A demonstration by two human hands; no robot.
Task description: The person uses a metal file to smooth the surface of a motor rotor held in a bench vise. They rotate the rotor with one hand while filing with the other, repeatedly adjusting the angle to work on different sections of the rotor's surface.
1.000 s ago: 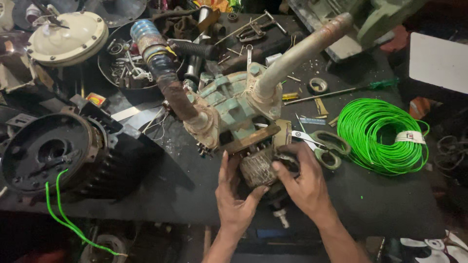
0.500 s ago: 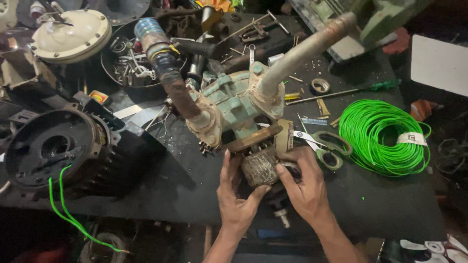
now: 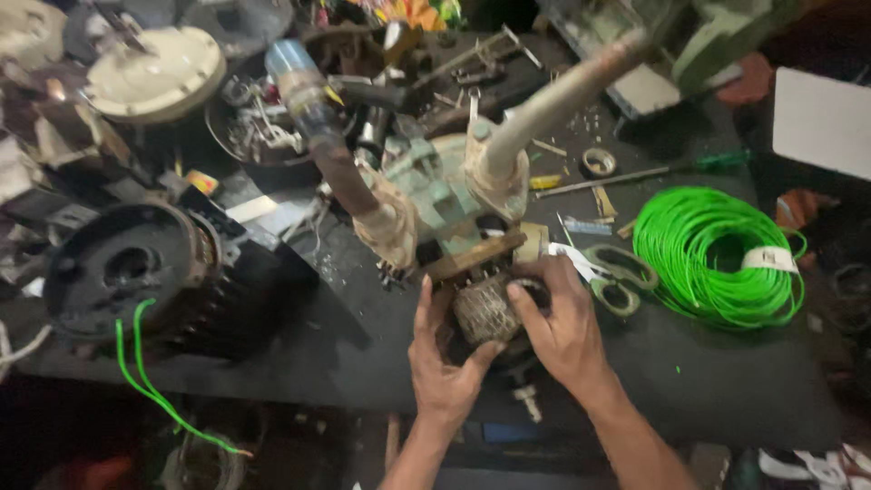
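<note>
Copper-brown wound core [image 3: 485,308] at the surface's near edge, against the green pump body [image 3: 435,195]. Left hand [image 3: 445,363] and right hand [image 3: 562,322] clasp it, unmoved since earlier; possibly seating it.

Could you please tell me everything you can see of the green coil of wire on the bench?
The green coil of wire lies flat on the dark bench, right of the scissors. It is bright green, wound in many loose round turns with an open middle, and bound by a white paper band. Neither hand touches it.
</note>
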